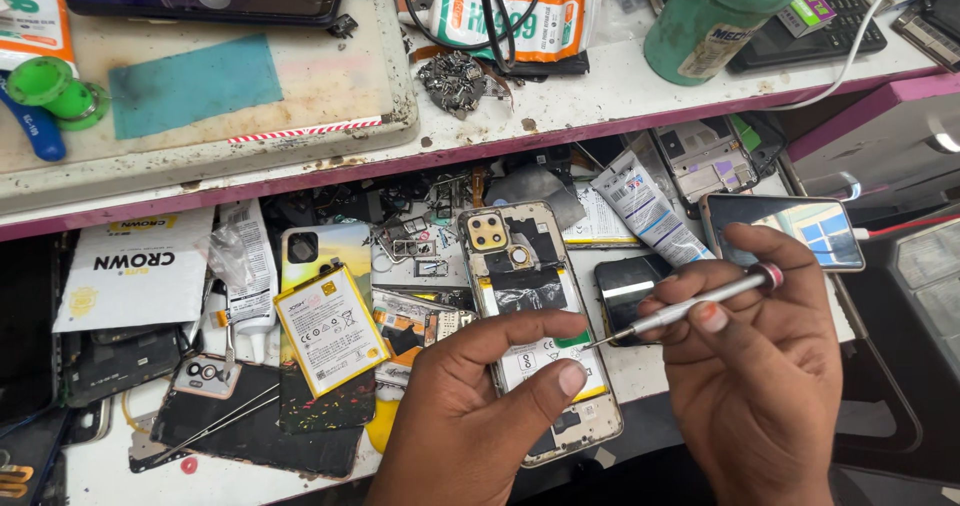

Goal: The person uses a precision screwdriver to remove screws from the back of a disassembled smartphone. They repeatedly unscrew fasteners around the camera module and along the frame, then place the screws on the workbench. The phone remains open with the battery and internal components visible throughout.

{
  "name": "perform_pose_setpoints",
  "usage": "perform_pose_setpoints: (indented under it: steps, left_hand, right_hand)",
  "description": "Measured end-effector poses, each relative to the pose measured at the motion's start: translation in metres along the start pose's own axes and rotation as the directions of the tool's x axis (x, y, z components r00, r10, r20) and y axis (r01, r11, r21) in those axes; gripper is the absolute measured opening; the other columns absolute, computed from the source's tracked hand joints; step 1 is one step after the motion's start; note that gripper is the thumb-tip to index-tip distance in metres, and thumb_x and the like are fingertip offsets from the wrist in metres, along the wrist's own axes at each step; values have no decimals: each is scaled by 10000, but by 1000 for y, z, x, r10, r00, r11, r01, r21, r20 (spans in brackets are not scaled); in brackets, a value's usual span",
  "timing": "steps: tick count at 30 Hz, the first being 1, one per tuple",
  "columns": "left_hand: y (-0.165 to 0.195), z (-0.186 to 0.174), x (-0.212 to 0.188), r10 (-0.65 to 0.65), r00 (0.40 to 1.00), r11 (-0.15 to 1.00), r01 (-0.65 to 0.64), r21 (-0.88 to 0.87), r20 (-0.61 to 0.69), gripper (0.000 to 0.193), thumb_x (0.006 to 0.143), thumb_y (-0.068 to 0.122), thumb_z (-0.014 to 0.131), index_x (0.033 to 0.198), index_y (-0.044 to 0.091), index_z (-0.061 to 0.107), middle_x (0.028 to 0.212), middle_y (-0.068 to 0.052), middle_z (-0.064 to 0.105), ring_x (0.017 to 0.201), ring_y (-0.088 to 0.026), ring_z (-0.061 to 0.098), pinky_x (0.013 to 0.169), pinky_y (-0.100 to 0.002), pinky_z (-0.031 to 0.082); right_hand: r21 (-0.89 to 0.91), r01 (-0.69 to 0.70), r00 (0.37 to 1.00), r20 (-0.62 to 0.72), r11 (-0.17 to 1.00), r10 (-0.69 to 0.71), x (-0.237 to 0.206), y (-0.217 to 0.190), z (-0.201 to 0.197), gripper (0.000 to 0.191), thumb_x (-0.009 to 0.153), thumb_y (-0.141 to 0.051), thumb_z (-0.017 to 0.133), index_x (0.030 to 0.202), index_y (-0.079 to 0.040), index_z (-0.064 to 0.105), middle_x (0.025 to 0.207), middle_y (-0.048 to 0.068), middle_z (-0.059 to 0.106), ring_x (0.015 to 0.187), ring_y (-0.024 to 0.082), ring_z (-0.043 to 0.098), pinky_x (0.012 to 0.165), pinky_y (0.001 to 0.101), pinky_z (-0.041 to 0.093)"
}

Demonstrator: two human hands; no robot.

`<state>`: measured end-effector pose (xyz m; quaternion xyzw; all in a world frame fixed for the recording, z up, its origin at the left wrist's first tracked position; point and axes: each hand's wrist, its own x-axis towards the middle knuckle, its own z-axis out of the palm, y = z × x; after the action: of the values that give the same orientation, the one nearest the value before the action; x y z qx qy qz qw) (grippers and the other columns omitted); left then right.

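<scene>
Care is needed: our left hand point(480, 406) pinches the opened phone point(535, 321), light, stiff but fragile, by its edges, while our right hand point(760, 366) clamps its fingers on the thin screwdriver point(690, 304).

Left hand point(480, 406), right hand point(755, 366): bare, no sleeves, rings (short nails).
</scene>
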<state>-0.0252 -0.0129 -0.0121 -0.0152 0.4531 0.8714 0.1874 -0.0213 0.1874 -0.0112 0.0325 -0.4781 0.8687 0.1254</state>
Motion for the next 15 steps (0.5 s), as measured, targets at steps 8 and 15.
perform_pose_setpoints:
  steps: [8, 15]
  left_hand:
    - [-1, 0, 1, -19, 995, 999, 23, 45, -97, 240, 835, -12, 781, 1073, -44, 795, 1029, -120, 793, 949, -123, 703, 845, -298, 596]
    - [-3, -1, 2, -15, 990, 997, 25, 73, -138, 156, 837, -15, 784, 986, -55, 809, 955, -126, 802, 905, -133, 724, 824, -298, 607]
  right_hand:
    - [-31, -1, 1000, 7, 1000, 1, -1, 1, 7, 413, 1040, 108, 516, 1429, 37, 396, 1118, 278, 672, 1107, 357, 709, 1005, 451, 590]
    - [-68, 1, 1000, 4, 998, -1, -3, 2, 8, 430, 1040, 115, 522, 1440, 35, 384, 1103, 296, 665, 1093, 372, 714, 973, 464, 598]
